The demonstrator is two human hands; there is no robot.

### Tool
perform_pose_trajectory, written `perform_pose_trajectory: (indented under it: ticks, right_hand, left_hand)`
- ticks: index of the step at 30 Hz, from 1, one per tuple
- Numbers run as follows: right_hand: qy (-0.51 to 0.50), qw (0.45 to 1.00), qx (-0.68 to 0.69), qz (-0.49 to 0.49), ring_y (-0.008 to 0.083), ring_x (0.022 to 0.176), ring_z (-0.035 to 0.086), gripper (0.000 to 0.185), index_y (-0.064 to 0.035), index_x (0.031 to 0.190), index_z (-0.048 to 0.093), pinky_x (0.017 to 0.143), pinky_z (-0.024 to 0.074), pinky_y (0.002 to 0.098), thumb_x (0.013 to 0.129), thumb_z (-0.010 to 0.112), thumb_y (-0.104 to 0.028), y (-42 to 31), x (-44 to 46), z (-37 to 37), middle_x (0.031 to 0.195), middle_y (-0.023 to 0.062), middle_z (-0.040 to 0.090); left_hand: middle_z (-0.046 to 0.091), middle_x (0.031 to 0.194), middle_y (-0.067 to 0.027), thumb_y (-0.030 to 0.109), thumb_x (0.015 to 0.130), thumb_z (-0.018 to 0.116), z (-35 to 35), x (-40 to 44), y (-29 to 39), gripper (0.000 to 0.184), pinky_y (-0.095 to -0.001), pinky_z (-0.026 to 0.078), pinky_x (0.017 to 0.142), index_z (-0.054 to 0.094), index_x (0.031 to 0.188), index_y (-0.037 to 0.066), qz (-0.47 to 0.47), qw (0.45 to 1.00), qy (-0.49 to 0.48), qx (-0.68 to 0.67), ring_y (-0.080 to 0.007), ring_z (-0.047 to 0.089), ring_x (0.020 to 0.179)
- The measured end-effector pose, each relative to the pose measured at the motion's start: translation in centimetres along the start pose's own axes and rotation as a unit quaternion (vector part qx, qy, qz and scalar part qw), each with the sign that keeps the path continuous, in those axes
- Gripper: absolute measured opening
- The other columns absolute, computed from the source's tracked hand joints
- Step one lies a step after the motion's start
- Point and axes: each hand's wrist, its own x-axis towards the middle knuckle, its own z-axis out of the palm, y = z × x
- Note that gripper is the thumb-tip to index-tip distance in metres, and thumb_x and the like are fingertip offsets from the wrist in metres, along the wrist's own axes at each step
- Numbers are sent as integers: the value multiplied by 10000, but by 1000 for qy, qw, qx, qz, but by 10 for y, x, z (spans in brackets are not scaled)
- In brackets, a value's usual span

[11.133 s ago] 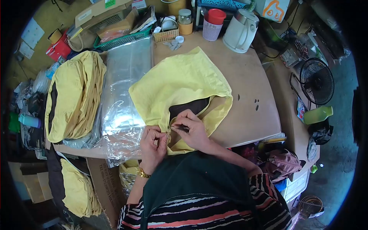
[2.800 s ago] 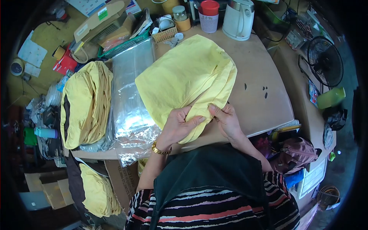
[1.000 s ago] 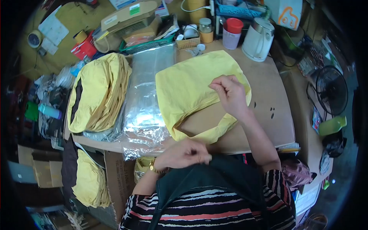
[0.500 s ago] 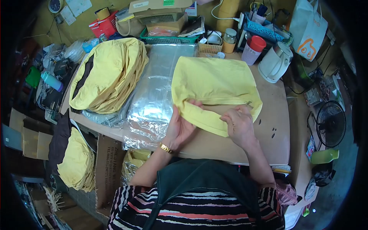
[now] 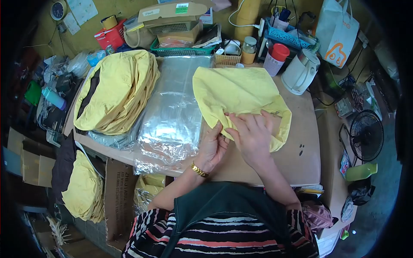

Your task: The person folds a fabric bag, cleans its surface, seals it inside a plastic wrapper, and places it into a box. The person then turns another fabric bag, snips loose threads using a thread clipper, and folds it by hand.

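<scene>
A yellow fabric cover (image 5: 236, 88) lies on the table in front of me, its zipped opening along the near side and the near band partly bunched. My left hand (image 5: 213, 146), with a gold bracelet at the wrist, pinches the cover's near left edge between thumb and fingers. Over the middle of that band is my right hand (image 5: 253, 134), its fingers bent around the fabric near the opening and the thumb toward my left hand. Part of the band is hidden beneath the right hand.
Left stands a stack of yellow covers (image 5: 116, 90), beside clear plastic bags (image 5: 170, 103). A white kettle (image 5: 301, 71), a pink cup (image 5: 274, 62) and baskets line the back. More yellow pieces (image 5: 84, 185) hang at lower left; a black fan (image 5: 366, 134) stands right.
My right hand has moved left along the near edge, closer to my left hand, and now covers the band. The band has bunched up, and the view has shifted slightly.
</scene>
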Motion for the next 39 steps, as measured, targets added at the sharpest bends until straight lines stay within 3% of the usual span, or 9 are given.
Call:
perform_pose_trajectory:
  ticks: [11, 16, 17, 18, 24, 29, 35, 38, 39]
  right_hand:
    - [-13, 993, 98, 58, 291, 491, 551, 185, -60, 783, 577, 802, 441, 431, 870, 663, -200, 28, 10, 47, 543, 102, 562]
    - [-112, 959, 192, 178, 353, 543, 576, 249, -41, 827, 579, 721, 462, 434, 875, 666, -269, 26, 10, 45, 574, 139, 573]
    - [-96, 951, 225, 191, 361, 561, 587, 263, -43, 852, 590, 712, 464, 439, 870, 672, -293, 25, 11, 43, 568, 135, 568]
    - [-96, 951, 223, 192, 361, 561, 587, 263, -43, 852, 590, 712, 464, 439, 870, 672, -293, 24, 12, 39, 568, 135, 568]
    - [-50, 993, 100, -28, 267, 571, 573, 186, -23, 888, 634, 547, 440, 353, 850, 701, -192, 36, -11, 7, 619, 141, 550]
    - [-214, 933, 224, 183, 308, 525, 559, 145, -42, 774, 658, 580, 441, 403, 866, 659, -154, 43, -8, -6, 547, 132, 528]
    - [-183, 940, 268, 102, 334, 563, 575, 162, -21, 807, 647, 536, 431, 407, 884, 636, -163, 36, -12, 9, 613, 167, 576]
    - [-232, 919, 252, 197, 346, 588, 580, 187, -16, 812, 633, 558, 437, 408, 886, 637, -187, 31, 4, 6, 646, 172, 596]
    - [-232, 918, 252, 199, 346, 588, 580, 187, -16, 812, 633, 558, 437, 408, 886, 637, -187, 30, 6, 10, 646, 172, 596]
  left_hand:
    - [562, 1273, -105, 247, 1005, 483, -13, -6, 7, 363, -330, 512, 972, 441, 1303, 45, -38, 998, 3, -46, -196, 584, 1133]
    - [569, 1258, -103, 242, 1002, 494, -15, -14, 5, 367, -330, 510, 976, 434, 1298, 33, -41, 995, 20, -84, -193, 583, 1136]
    - [586, 1226, -103, 232, 1000, 504, -19, -17, 1, 352, -325, 522, 952, 452, 1275, 19, 4, 999, 16, 46, -187, 598, 1107]
    - [604, 1194, -102, 223, 997, 514, -18, -18, 1, 338, -319, 533, 927, 470, 1252, 5, 50, 983, 11, 176, -182, 614, 1077]
    - [659, 1043, -76, 202, 970, 573, 3, -6, 37, 262, -279, 562, 806, 560, 1131, -4, 89, 984, 106, 111, -155, 657, 938]
    - [656, 1078, -78, 263, 983, 546, -5, 4, 39, 325, -291, 556, 820, 538, 1182, 7, 99, 982, 99, 125, -163, 653, 969]
    - [677, 957, -63, 225, 958, 600, 4, -6, 46, 262, -218, 537, 629, 580, 1098, 5, 89, 974, 123, 170, -115, 659, 767]
    - [676, 959, -64, 232, 951, 614, -12, -12, 43, 267, -217, 518, 618, 592, 1081, 1, 36, 981, 37, 187, -99, 650, 762]
    - [654, 1081, -84, 228, 979, 558, -13, -16, 34, 315, -314, 550, 820, 542, 1190, -5, 24, 958, -7, 286, -172, 659, 939]
